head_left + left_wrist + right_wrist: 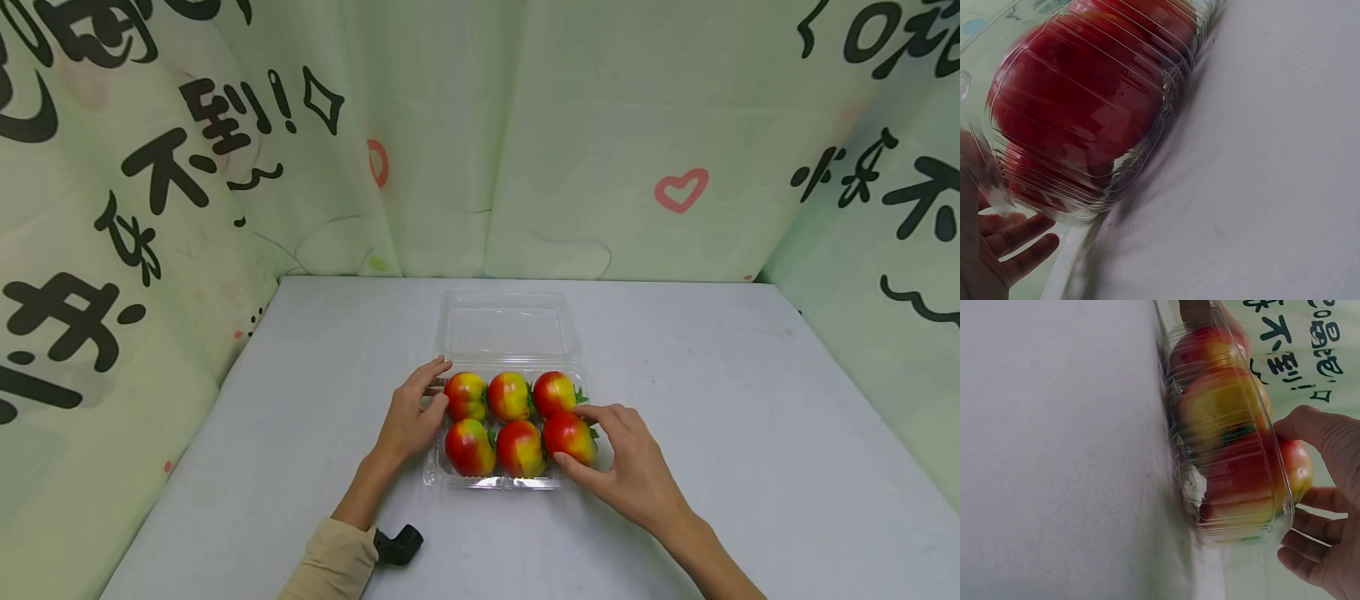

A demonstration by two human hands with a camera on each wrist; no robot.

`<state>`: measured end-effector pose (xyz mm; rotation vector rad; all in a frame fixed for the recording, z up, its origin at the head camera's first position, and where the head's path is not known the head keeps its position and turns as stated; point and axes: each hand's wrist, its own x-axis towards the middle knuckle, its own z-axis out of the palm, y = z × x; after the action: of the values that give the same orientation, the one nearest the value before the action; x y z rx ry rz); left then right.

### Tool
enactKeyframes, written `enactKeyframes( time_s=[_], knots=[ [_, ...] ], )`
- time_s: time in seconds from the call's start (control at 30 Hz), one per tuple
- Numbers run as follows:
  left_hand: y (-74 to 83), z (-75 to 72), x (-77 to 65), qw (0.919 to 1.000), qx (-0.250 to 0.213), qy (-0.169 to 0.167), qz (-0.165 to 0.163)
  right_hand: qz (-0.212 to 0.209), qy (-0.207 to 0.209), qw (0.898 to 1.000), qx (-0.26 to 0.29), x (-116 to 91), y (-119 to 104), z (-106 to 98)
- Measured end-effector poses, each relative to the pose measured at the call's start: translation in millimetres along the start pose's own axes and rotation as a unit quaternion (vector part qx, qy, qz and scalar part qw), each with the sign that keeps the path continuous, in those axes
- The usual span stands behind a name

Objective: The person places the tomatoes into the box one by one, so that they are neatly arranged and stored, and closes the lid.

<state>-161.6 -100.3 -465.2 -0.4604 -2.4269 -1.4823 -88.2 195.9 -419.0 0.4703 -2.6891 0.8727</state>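
A clear plastic clamshell box (495, 482) lies on the table with its lid (507, 332) folded back. Inside sit red-and-yellow fruits with green leafy ends, in two rows of three. My right hand (626, 458) holds the front right fruit (567, 437) between thumb and fingers; in the right wrist view this fruit (1298, 467) rises above the box rim. At the box's left side is my left hand (411, 417), its thumb near the back left fruit (466, 396). Its fingers (1029, 253) look loosely extended past the box's end in the left wrist view.
A white cloth covers the table (720, 392). Pale green curtains (600, 142) with black writing and red hearts enclose the back and sides. A black device (399, 546) sits by the left sleeve (333, 558).
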Motion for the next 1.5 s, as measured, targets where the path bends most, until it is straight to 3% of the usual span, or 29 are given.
enactKeyframes(
  time_s=[0.33,0.57,1.07,1.23,1.5],
  knots=[
    [1.3,-1.0,-0.2,0.9999,0.003,-0.006,-0.012,-0.002,-0.013,1.000,0.004,2.4,0.8,-0.5],
    [0.4,-0.6,0.5,1.0000,-0.001,-0.004,-0.006,0.020,-0.032,0.999,-0.009,1.9,-0.9,3.2],
    [0.3,-1.7,1.9,1.0000,0.001,-0.003,-0.003,0.003,-0.056,0.998,0.008,5.7,4.1,-3.5],
    [-1.0,-5.1,2.5,0.9995,0.009,-0.013,-0.027,0.004,-0.063,0.998,0.016,11.2,8.0,-6.9],
    [-4.7,-15.6,10.5,0.9973,0.019,-0.048,-0.052,0.007,-0.042,0.999,0.031,31.7,15.0,-7.9]
  ],
)
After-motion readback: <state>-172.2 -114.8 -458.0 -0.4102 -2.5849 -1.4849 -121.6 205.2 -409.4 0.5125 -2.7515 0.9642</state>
